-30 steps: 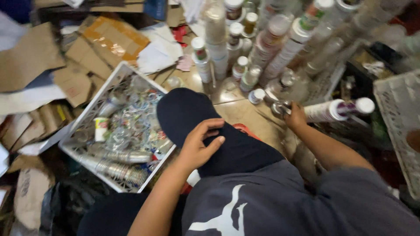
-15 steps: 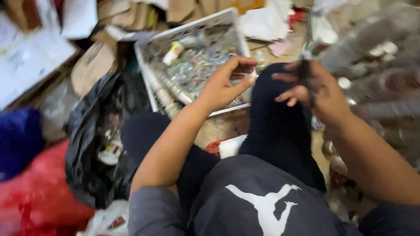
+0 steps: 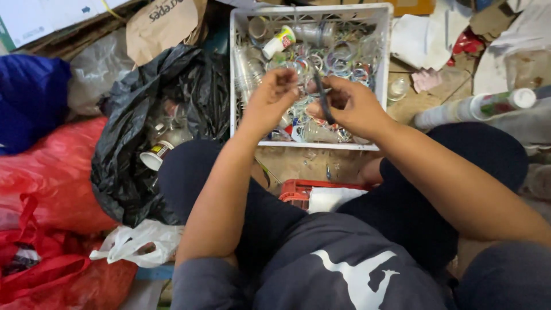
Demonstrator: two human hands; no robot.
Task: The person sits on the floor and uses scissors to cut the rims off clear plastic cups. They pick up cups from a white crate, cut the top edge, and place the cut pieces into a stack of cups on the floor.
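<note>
My left hand [image 3: 271, 99] and my right hand [image 3: 348, 105] meet over the near part of a white plastic crate [image 3: 235, 69]. The right hand grips a thin dark tool [image 3: 322, 97], blade or handle pointing up and away. The left hand's fingertips are pinched together on something small and clear beside that tool; what it is I cannot tell. The crate holds several clear plastic bottles, rings and caps. I sit cross-legged in dark trousers behind the crate.
An open black rubbish bag [image 3: 143, 143] with cups lies to the left, beside red bags [image 3: 51, 178] and a blue one [image 3: 28, 97]. A red box [image 3: 298, 189] sits between my knees. A white bottle [image 3: 476, 106] lies at right; cardboard and paper lie beyond.
The view has swung left from the bottles at right to the crate and bags. Both hands have come together over the crate, the right one bringing the dark tool.
</note>
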